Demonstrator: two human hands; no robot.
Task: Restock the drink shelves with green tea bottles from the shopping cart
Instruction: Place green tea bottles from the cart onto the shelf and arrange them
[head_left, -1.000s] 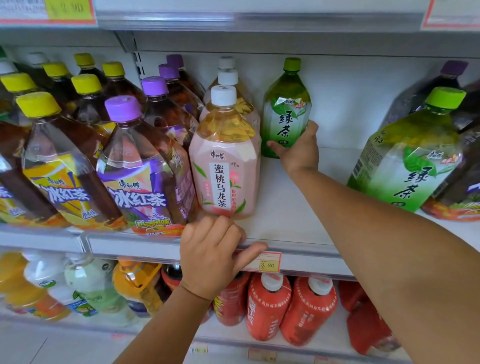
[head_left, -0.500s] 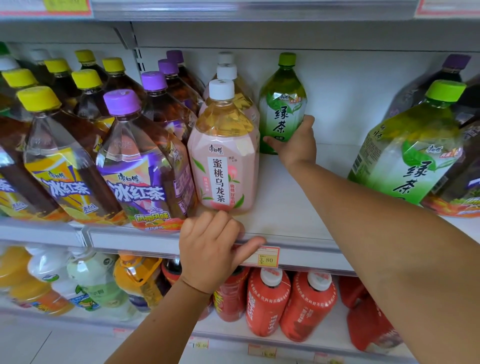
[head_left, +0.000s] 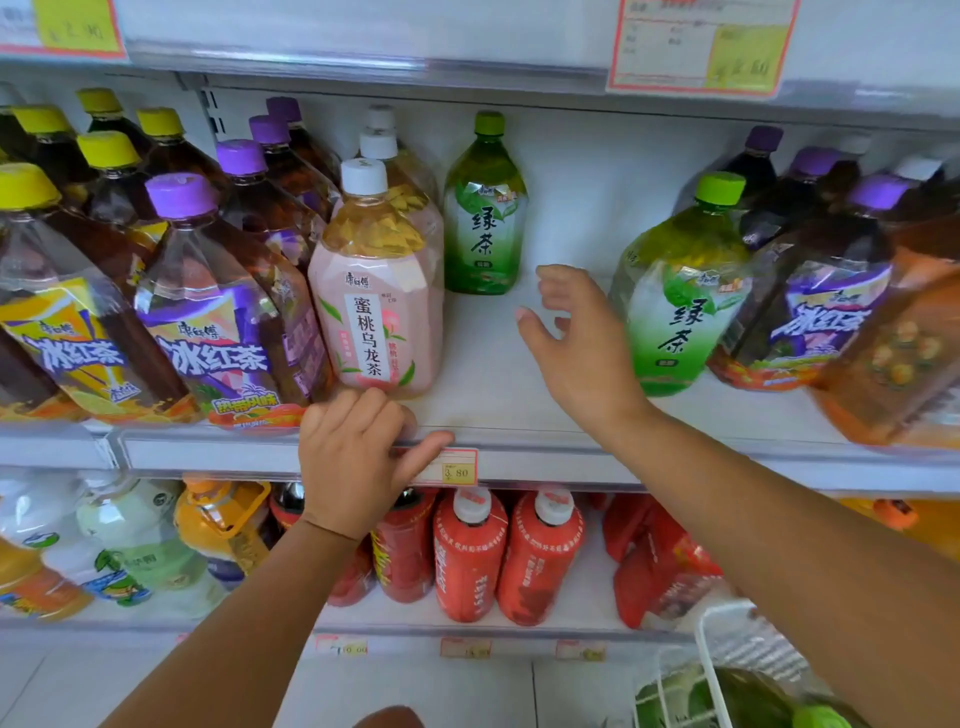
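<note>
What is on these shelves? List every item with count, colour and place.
small green tea bottle: one, green, middle shelf, back
large green tea bottle: one, green, middle shelf, right of gap
peach tea bottles: three, pink labels, white caps, left of gap
purple-capped bottles: several, dark tea, left and far right
yellow-capped bottles: several, dark tea, far left
red bottles: several, lower shelf
cart: one, white wire, bottom right
left hand: grips shelf edge
right hand: open, over the gap

Shop, drinks aisle: white shelves (head_left: 493, 374) packed with drink bottles (head_left: 379, 312), price tags (head_left: 457, 467) along edges, shopping cart (head_left: 710, 670) below.
</note>
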